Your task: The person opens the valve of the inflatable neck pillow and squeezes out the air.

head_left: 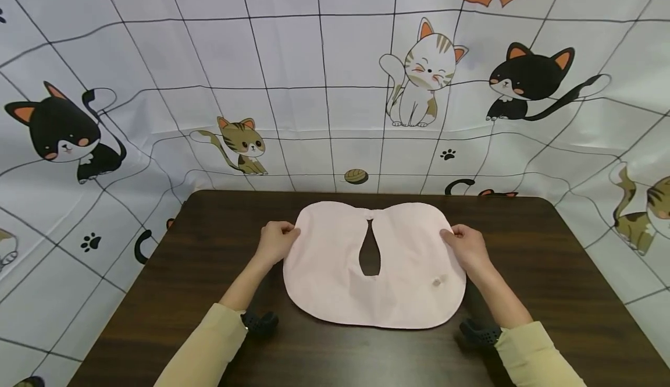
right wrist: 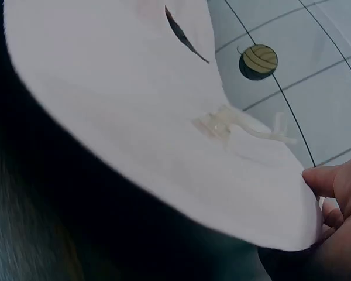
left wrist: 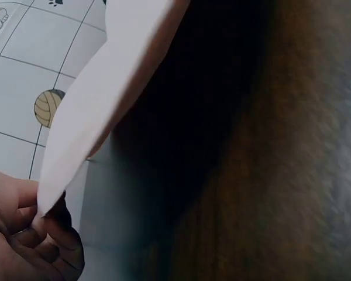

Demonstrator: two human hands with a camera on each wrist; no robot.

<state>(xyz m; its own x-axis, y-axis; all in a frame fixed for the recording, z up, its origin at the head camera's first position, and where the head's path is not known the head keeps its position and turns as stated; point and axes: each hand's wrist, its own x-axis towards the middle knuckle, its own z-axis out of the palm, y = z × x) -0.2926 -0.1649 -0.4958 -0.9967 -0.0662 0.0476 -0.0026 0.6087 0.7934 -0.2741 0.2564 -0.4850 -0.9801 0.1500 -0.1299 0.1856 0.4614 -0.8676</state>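
A pale pink bib (head_left: 330, 259) with rounded lobes is held spread out above the table, its teardrop-shaped neck opening closed at the top. My left hand (head_left: 276, 242) pinches its left edge between thumb and fingers. On the opposite side, my right hand (head_left: 467, 247) pinches the right edge. In the left wrist view the bib (left wrist: 88, 111) appears nearly edge-on, tilted and off the tabletop. A small whitish bow-like trim (right wrist: 216, 126) sits on the bib's right half in the right wrist view, with a thin strand sticking out.
Under the bib lies a dark brown wooden table (head_left: 209, 224). A white sheet (head_left: 293, 55) with a black grid and cartoon cats hangs behind it and along both sides. Dark wrist bands (head_left: 259, 323) sit at both sleeve cuffs.
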